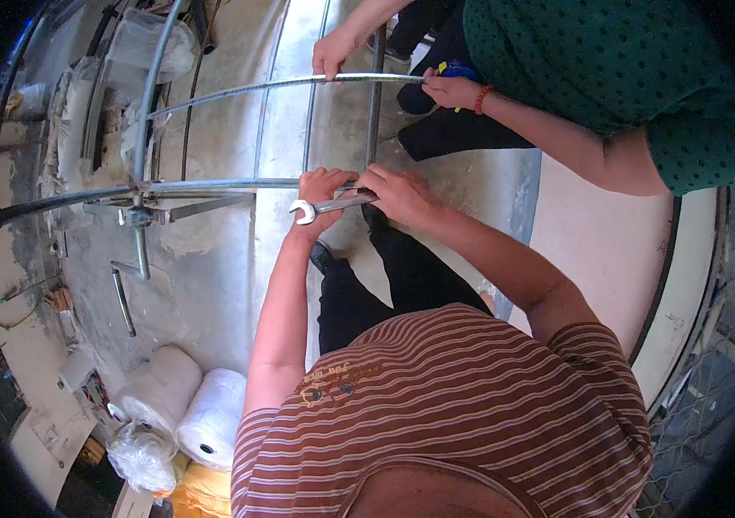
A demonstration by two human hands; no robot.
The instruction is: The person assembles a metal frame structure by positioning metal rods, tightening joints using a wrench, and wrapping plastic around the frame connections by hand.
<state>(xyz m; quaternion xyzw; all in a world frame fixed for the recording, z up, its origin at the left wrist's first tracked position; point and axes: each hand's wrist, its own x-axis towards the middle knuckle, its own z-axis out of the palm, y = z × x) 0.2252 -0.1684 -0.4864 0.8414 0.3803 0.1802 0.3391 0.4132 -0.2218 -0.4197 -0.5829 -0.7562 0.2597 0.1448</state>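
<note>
A silver open-end wrench [342,204] runs from my right hand [398,197] toward the left, its open jaw over my left wrist. The right fingers are closed around its far end, close to the end of a long metal tube [229,185]. My left hand [324,186] is closed on that tube, just left of the right hand. The fingers partly hide the tube's end, and I cannot make out any small part between the hands.
Opposite me, a person in a green dotted shirt [592,78] holds a long thin metal bar [255,87] and a blue-and-yellow tape measure [456,72]. A crank handle [124,302] hangs at left. White rolls [216,414] stand lower left. A pale panel [596,259] lies right.
</note>
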